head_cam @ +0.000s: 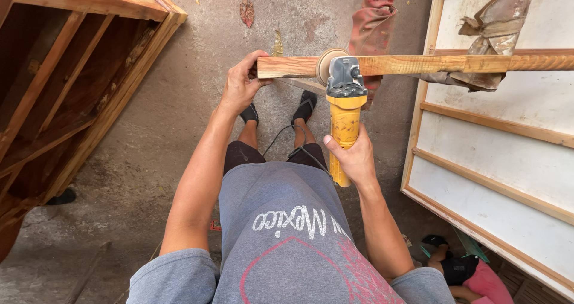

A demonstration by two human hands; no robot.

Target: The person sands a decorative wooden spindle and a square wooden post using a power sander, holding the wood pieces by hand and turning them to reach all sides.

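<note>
While the left hand [242, 83] wraps its fingers round the stiff wood strip's [412, 64] nine o'clock end, the right hand [353, 154] grips the heavy-looking yellow angle grinder [345, 110]

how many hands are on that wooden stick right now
1. The left hand grips the near end of the wooden stick. The right hand is off it, holding the yellow grinder, whose disc meets the stick.

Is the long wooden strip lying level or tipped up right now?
Level. The long wooden strip runs horizontally across the view, the left hand gripping its near end, while the yellow angle grinder in the right hand meets it.
</note>
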